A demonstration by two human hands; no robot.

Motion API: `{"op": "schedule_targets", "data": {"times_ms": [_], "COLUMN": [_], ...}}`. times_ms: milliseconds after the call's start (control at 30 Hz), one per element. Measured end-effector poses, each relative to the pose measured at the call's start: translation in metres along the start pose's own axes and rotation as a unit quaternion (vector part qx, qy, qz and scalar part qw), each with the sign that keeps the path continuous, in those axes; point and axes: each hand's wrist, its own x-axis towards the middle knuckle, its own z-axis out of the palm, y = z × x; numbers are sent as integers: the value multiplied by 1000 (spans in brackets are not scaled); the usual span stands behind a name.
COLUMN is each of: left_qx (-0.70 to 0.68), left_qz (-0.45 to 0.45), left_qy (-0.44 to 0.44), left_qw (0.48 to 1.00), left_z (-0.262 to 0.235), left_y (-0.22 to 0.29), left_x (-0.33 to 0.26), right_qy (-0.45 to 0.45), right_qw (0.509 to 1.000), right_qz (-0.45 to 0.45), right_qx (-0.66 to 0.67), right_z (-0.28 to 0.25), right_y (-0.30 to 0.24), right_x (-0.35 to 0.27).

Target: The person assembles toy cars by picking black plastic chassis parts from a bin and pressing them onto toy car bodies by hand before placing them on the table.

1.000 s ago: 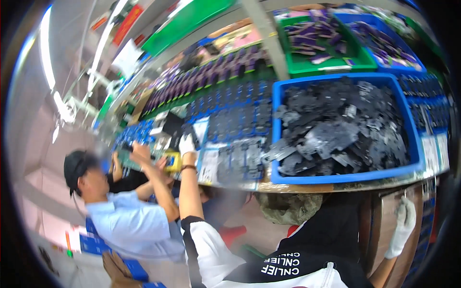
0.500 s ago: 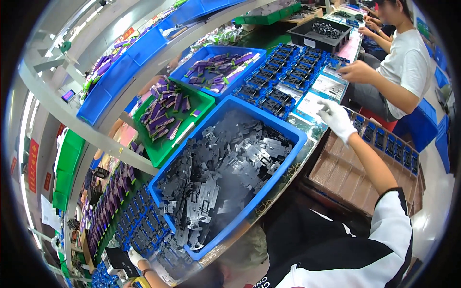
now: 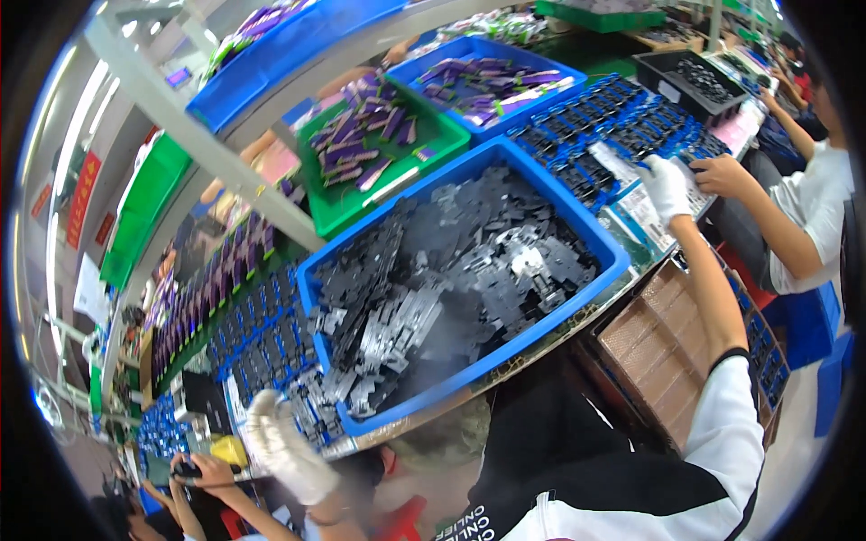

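My right hand (image 3: pixel 667 189), upper right, could bump the co-worker's hand (image 3: pixel 719 175): they're close. Left hand (image 3: pixel 287 448), lower left, blurred. Can't tell whether either grips anything.

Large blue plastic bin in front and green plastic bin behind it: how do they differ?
The large blue plastic bin looks bigger than the green plastic bin. The blue bin holds flat dark parts; the green bin holds purple-and-green pieces. Both are open-topped.

The workbench (image 3: pixel 505 369) bears a blue tub (image 3: pixel 615 258) (well filled) between blue-black assemblies (image 3: pixel 262 332).
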Motion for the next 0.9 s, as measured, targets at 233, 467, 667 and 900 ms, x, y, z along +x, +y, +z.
{"op": "schedule_targets", "data": {"times_ms": [233,467,667,900], "left_qx": [-367,-531,-569,-563], "left_qz": [-228,-346,-428,-435], "left_qy": [-264,-164,-57,-59], "left_qw": [863,756,700,701], "left_z": [115,162,115,108], "left_y": [2,2,3,1], "left_x": [-113,-135,-124,-124], "right_qy": [-188,-367,-216,-295], "right_qw": [938,859,882,923], "right_qz": [36,-197,-229,-190], "right_qx": [290,299,351,157], "right_z": [-161,-198,-162,-77], "right_y": [-196,-270,-296,-305], "right_x": [-41,-109,-90,-48]}}
